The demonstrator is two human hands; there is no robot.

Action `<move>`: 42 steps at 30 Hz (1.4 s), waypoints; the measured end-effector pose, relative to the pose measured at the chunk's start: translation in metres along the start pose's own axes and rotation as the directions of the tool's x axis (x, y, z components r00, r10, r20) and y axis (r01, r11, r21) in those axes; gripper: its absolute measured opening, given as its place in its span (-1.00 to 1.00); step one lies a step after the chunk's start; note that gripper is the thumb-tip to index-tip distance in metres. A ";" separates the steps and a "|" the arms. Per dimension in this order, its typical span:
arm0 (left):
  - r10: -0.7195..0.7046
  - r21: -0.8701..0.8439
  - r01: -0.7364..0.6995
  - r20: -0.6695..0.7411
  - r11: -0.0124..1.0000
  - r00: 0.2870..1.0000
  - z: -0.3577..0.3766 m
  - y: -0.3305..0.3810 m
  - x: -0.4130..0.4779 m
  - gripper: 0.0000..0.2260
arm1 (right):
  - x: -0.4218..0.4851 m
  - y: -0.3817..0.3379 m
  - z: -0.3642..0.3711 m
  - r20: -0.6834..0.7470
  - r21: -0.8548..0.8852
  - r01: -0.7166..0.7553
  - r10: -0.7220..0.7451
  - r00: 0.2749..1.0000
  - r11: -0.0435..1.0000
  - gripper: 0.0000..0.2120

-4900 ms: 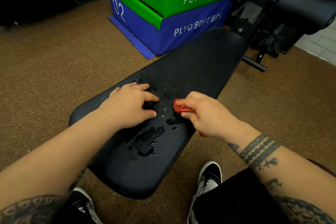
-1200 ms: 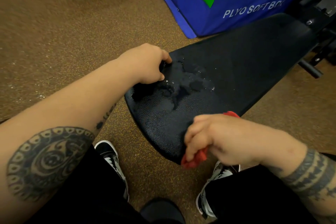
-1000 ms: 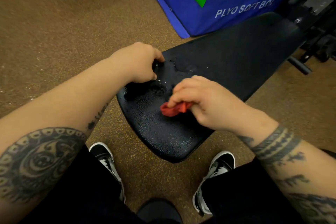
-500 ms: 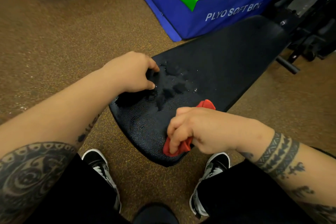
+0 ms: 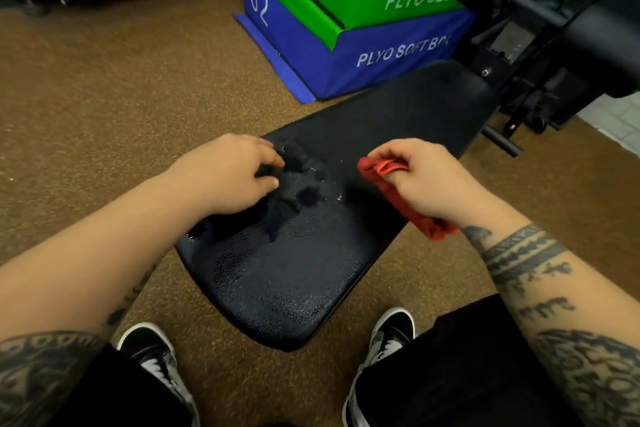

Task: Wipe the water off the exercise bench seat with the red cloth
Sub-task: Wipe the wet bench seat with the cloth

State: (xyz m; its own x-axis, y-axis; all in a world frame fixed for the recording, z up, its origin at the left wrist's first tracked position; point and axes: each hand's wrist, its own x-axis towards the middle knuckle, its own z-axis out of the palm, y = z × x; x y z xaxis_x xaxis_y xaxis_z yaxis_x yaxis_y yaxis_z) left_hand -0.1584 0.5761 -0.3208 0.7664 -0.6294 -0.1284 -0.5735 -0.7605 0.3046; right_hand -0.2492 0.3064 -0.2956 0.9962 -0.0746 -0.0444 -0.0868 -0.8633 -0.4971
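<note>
Red cloth (image 5: 388, 180) sits bunched in our right hand (image 5: 429, 184), pinched between thumb and curled fingers at the right edge of the bench seat (image 5: 294, 288). A tail of it hangs out below the wrist. We cannot tell whether the cloth touches the padding. Our left hand (image 5: 228, 173) rests on the seat's left edge with fingers bent, their tips beside the water (image 5: 311, 184). The palm hides that edge, so we cannot tell if it grips. Droplets glint between the hands.
</note>
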 end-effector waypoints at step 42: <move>-0.043 -0.540 -0.016 -0.097 0.842 0.994 -0.007 0.032 0.004 -0.81 | -0.018 -0.021 0.008 0.204 0.579 0.066 -0.222 0.954 0.813 -0.74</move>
State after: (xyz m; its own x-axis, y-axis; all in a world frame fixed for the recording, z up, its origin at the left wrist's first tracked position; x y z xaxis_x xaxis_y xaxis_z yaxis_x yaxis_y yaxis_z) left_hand -0.1715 0.5504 -0.3053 0.8150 -0.5774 -0.0491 -0.3390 -0.5438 0.7677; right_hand -0.2651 0.3297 -0.2911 0.9690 0.2221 -0.1085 -0.0060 -0.4177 -0.9086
